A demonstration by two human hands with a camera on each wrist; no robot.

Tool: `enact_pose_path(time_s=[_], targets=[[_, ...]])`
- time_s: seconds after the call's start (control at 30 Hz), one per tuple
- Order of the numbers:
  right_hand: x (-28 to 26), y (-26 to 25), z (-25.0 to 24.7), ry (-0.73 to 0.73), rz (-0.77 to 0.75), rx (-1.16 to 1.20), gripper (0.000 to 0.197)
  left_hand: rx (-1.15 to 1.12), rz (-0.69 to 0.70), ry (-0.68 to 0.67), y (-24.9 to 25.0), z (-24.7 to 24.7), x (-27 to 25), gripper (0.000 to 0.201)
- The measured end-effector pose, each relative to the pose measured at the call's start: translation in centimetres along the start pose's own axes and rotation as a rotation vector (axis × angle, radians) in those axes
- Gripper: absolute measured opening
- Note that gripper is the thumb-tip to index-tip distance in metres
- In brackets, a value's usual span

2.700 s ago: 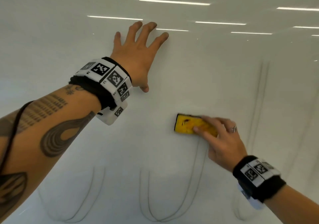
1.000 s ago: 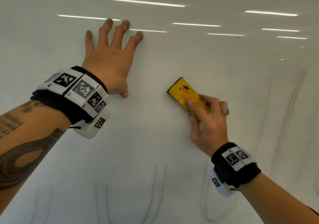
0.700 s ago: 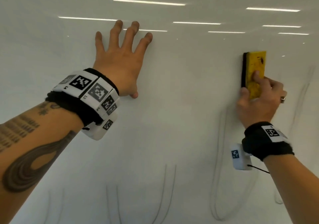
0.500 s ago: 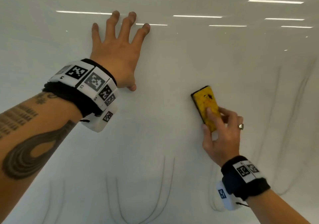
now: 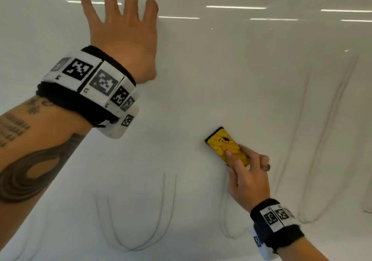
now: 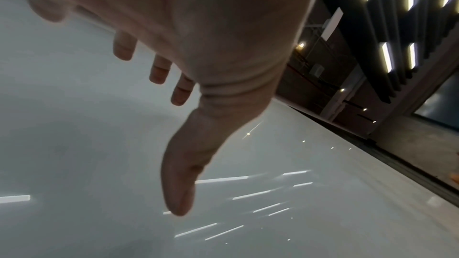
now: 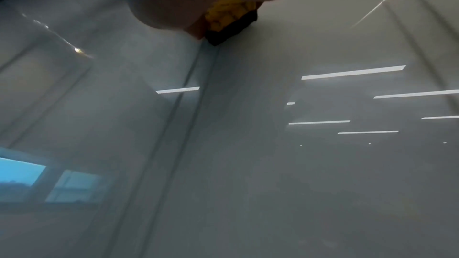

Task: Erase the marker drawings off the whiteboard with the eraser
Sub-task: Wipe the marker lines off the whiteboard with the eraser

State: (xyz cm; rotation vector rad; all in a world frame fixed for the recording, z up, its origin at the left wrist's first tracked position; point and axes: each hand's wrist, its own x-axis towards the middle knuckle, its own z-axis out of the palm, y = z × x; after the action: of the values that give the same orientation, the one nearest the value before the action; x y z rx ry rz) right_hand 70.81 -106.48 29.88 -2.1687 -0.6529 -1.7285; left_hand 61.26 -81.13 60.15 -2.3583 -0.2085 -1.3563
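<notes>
A glossy whiteboard (image 5: 231,75) fills the head view. My right hand (image 5: 244,172) grips a yellow eraser (image 5: 224,145) with a black felt base and presses it flat on the board, right of centre. In the right wrist view the eraser (image 7: 228,19) peeks out under my palm, at the top end of a faint line pair. Faint grey marker loops (image 5: 138,230) run below the eraser, and long strokes (image 5: 322,120) stand to its right. My left hand (image 5: 122,25) is spread open at the upper left, fingers straight; whether it touches the board is unclear.
Ceiling lights reflect in the board's upper part (image 5: 235,7). In the left wrist view the board's dark top edge (image 6: 372,150) shows, with a dim room and ceiling lamps (image 6: 387,58) behind it.
My right hand has swept the eraser right and up, then back to the left and down the board. My left hand has stayed spread at the upper left and now appears higher in view.
</notes>
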Motion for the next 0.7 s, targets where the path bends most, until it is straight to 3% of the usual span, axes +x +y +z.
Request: enact_pose_path(time_s=[0.07,0.2,0.27,0.37,0.47,0.53,0.6,0.7], targets=[[1.6,2.9,-1.0,0.017,0.035,-0.004,0.050,-0.062,0.065,-0.021,1.9,-1.1,0.6,0.111],[5.4,6.8,-2.3,0.238,0.430,0.021,0.044,-0.160,0.162,-0.085,4.8,-2.0,1.8,0.118],[3.3,4.3,-0.9,0.193,0.342,0.028,0.050,-0.160,0.199,-0.140,6.1,-1.8,2.1,0.123],[-2.1,0.5,0.8,-0.034,0.008,0.012,0.061,-0.107,0.196,-0.185,7.4,-1.3,2.3,0.138],[-2.0,3.3,-0.3,-0.066,-0.114,0.005,0.063,-0.071,0.176,-0.166,7.6,-0.9,2.2,0.145],[0.6,7.2,-1.7,0.022,0.009,-0.007,0.060,-0.047,0.173,-0.155,7.6,-0.7,2.2,0.147],[3.1,10.9,-3.1,0.130,0.240,-0.010,0.048,-0.037,0.156,-0.152,7.8,-0.7,2.2,0.147],[3.4,10.8,-2.9,0.226,0.494,0.000,0.044,-0.039,0.131,-0.151,8.4,-0.9,2.2,0.148]])
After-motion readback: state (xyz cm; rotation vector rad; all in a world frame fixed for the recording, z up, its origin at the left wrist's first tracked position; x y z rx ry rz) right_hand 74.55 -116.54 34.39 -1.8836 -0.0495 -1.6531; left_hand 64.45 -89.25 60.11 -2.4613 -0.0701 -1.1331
